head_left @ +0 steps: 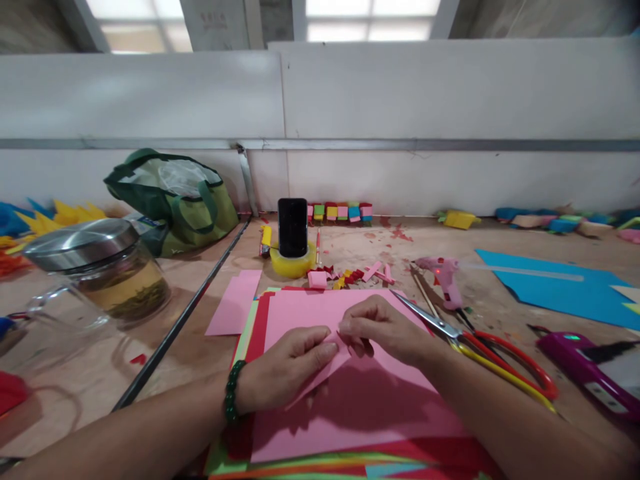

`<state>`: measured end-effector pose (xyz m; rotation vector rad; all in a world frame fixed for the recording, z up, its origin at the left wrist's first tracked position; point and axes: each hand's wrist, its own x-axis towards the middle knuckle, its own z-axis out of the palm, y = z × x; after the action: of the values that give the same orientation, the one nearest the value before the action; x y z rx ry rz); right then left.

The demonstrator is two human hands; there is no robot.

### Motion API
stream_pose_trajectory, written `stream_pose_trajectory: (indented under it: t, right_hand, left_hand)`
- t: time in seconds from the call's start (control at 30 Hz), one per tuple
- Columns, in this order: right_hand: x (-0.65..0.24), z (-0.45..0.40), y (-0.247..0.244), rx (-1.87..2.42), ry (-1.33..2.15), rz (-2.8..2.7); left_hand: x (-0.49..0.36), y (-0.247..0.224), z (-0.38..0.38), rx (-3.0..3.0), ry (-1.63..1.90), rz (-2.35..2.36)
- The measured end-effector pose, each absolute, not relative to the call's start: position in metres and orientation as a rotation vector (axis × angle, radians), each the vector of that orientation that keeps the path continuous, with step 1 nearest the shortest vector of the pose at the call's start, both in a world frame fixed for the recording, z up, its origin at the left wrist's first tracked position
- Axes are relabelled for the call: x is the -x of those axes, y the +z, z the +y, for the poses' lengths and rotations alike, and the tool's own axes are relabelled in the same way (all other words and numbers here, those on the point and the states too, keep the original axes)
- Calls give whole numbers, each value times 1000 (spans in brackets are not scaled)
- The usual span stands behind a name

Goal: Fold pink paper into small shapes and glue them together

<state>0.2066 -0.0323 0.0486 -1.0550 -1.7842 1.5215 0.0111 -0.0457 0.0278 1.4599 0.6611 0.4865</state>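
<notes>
My left hand (287, 370), with a green bead bracelet (233, 392) at the wrist, grips a small piece of pink paper (342, 360) between thumb and fingers. At the top corner of that piece, the fingers of my right hand (377, 328) are pinched together. Both hands are just above a pink sheet (395, 407), which lies on a stack of red, green and other coloured paper. Large scissors (445, 327) with red and yellow handles lie beside my right forearm, blades slightly apart. Behind the stack are pink paper strips (373, 271) and red and yellow scraps.
A pink glue gun (447, 277) stands right of the scraps. Blue paper (560, 287) and a purple device (583, 367) lie further right. A phone (293, 227) leans in a yellow tape roll (293, 267). Left are a glass tea jar (120, 287) and a green bag (200, 213).
</notes>
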Motion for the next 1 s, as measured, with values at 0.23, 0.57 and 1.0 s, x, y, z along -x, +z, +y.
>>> stream_pose_trajectory:
  t: [0.23,0.57,1.0]
  right_hand:
    - [-198,-41,46,1182,1243,-1894]
    - [-208,-21,42,1316,1064,-1676]
    - [-222,-5,9,1730,1020,-2023]
  left_hand:
    - [-12,15,-45,-1577,542,691]
    - [-5,24,-33,-1802,606,885]
    - [6,18,-13,-2534,292,975]
